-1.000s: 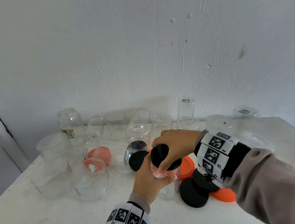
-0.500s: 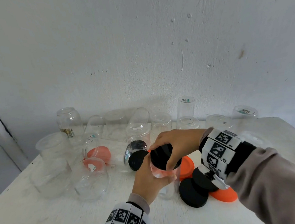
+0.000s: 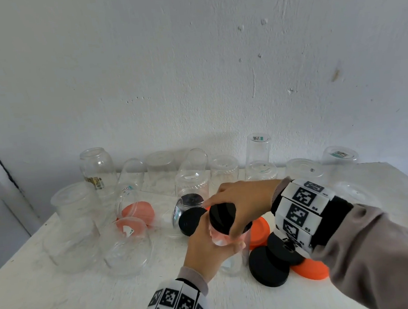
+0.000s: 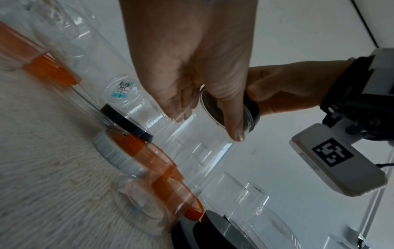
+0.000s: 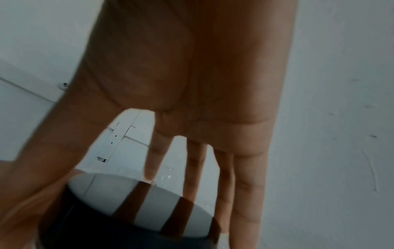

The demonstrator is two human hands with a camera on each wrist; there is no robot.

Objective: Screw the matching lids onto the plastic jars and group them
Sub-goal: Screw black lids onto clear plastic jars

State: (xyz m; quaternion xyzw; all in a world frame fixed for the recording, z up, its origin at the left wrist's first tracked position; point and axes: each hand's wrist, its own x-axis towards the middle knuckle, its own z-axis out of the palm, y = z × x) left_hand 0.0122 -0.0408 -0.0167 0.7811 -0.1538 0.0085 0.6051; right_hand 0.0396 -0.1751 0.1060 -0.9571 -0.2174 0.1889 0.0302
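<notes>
White table (image 3: pixel 61 285) against a white wall (image 3: pixel 189 57), seen from the head view. Left hand (image 3: pixel 206 250) grasps a clear jar (image 3: pixel 231 255) upright over the table's front middle; right hand (image 3: pixel 241 202) clasps the black lid (image 3: pixel 222 218) seated on the jar's mouth, fingers curled over its rim. Compared with a second ago, the right wrist has swung outward and the thumb has travelled round the lid's near edge; the jar has stayed in place. Just right of the jar lie loose black lids (image 3: pixel 269 269) overlapping orange lids (image 3: pixel 309 270). Behind and left stand uncapped clear jars (image 3: pixel 74 229), several inverted, one lying on its side with an orange lid (image 3: pixel 138 210) seen through it.
</notes>
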